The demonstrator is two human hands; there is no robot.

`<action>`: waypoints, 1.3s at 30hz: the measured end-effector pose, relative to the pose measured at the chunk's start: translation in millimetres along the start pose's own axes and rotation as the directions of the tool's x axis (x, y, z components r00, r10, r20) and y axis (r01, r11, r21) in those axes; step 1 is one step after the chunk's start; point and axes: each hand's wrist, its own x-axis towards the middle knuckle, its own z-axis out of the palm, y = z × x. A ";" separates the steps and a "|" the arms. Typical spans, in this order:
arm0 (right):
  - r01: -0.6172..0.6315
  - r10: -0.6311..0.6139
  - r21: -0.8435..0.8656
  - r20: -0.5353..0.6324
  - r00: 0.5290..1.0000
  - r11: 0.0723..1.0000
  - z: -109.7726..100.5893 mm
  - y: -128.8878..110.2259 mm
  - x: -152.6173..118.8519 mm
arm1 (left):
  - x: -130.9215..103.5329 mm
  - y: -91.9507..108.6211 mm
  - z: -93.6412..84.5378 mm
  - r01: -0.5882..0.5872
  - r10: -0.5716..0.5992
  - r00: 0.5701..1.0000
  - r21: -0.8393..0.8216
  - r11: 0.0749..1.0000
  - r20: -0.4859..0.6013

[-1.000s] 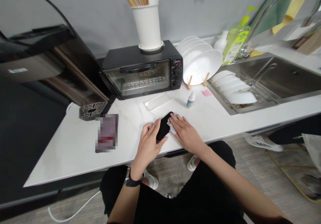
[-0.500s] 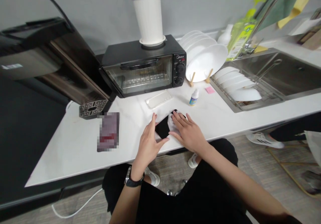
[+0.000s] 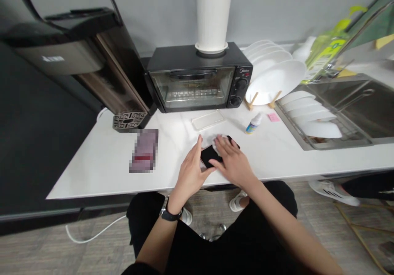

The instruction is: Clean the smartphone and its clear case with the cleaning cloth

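Observation:
A black smartphone (image 3: 209, 156) lies flat on the white counter, its screen facing up. My left hand (image 3: 192, 169) braces its left end, with the thumb along the near side and the fingers at the far side. Under the fingers of my right hand (image 3: 232, 160) a crumpled white tissue (image 3: 215, 143) is pressed onto the screen. That hand covers much of the phone's right part. Beyond the phone lies a clear phone case (image 3: 208, 120). A small white bottle with a blue label (image 3: 254, 123) stands to the right.
A black toaster oven (image 3: 197, 86) carries a white cup (image 3: 213, 20) of chopsticks. On the left are a drink machine (image 3: 123, 69) and a pixelated purple item (image 3: 145, 150). Racked plates (image 3: 273, 82), a pink sticky note (image 3: 273, 117) and a sink (image 3: 363, 102) are on the right.
My right hand and the tissue have shifted a little toward the phone's left end and far edge. My left hand still holds the phone. The camera view has swung left.

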 end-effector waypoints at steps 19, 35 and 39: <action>0.012 -0.013 -0.027 -0.021 1.000 1.000 -9.5 5.7 -14.5 | -0.7 10.5 0.9 -0.001 0.001 1.000 0.009 1.000 -0.019; 0.011 -0.011 0.016 -0.017 1.000 1.000 3.7 -4.7 -4.4 | -0.2 3.4 2.4 0.022 -0.022 1.000 0.009 1.000 -0.009; 0.075 -0.079 0.046 0.081 0.994 0.996 0.6 -5.1 -16.9 | 1.1 2.7 2.6 0.024 -0.024 1.000 -0.027 0.999 -0.005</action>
